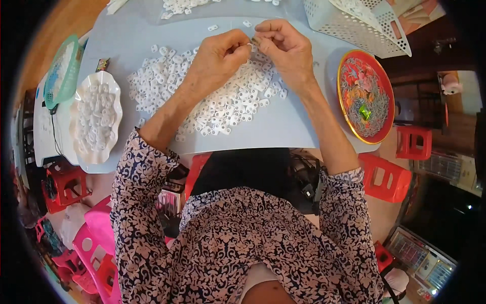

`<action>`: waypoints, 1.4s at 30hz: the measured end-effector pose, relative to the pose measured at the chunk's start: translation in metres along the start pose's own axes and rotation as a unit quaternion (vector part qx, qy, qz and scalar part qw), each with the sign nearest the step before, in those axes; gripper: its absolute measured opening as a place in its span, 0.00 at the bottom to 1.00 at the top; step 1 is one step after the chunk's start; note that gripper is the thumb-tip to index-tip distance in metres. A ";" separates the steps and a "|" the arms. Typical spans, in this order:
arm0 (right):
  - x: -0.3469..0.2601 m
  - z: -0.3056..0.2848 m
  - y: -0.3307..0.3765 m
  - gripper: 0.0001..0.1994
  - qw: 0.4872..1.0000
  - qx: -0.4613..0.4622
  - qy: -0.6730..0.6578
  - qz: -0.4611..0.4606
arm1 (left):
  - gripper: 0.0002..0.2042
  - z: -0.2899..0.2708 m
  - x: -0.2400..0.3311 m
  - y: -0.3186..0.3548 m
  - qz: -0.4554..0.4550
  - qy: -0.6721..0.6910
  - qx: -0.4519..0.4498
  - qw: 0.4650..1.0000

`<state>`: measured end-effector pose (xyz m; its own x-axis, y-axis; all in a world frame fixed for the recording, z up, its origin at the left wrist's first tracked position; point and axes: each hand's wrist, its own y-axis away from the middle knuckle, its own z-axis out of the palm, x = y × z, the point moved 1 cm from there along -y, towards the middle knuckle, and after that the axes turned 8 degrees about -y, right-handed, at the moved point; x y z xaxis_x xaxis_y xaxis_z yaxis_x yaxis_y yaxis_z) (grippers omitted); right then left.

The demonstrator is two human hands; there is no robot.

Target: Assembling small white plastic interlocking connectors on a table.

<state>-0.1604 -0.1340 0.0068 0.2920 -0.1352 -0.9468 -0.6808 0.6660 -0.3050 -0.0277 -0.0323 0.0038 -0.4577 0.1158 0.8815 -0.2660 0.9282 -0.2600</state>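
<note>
Above the far part of the pile, both hands meet close together. My left hand (223,53) is closed in a pinch, and a bit of a small white plastic piece shows at its fingertips. Right beside it, my right hand (286,53) pinches with thumb and index finger, its other fingers curled loosely. What it holds at that spot is too small to make out. Beneath the hands and forearms spreads a pile of small white plastic pieces (217,109) with round holes. Two loose white pieces (212,28) lie just beyond my left hand.
A wavy-rimmed white dish (115,114) of white pieces stands left, near a green basket (76,55). At right is a red bowl (342,109) of small grey parts with a green wrapper (364,111). A perforated white basket (349,38) stands far right. Red stools (387,177) stand beyond the table (283,134).
</note>
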 end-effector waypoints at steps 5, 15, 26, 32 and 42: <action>-0.002 0.003 0.000 0.08 1.000 -0.011 -0.001 -0.008 | 0.07 0.003 0.001 0.002 -0.002 -0.004 0.020 1.000; -0.003 -0.002 0.001 0.04 0.998 -0.027 0.053 0.030 | 0.07 -0.001 -0.002 0.000 0.006 -0.028 -0.017 0.999; -0.004 0.001 0.000 0.08 0.997 -0.027 0.078 0.001 | 0.07 0.003 0.004 0.001 0.034 -0.036 0.001 0.999; -0.006 0.000 0.000 0.08 0.997 -0.022 0.069 0.011 | 0.07 0.001 -0.003 0.000 0.018 -0.025 -0.008 0.999; -0.007 -0.001 0.002 0.07 0.993 -0.026 0.114 0.013 | 0.07 0.000 0.003 0.001 0.012 -0.045 -0.021 0.999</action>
<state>-0.1642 -0.1331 0.0124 0.1182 -0.2856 -0.9510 -0.7212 0.6336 -0.2799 -0.0294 -0.0310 0.0065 -0.5389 0.1079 0.8354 -0.2197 0.9395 -0.2630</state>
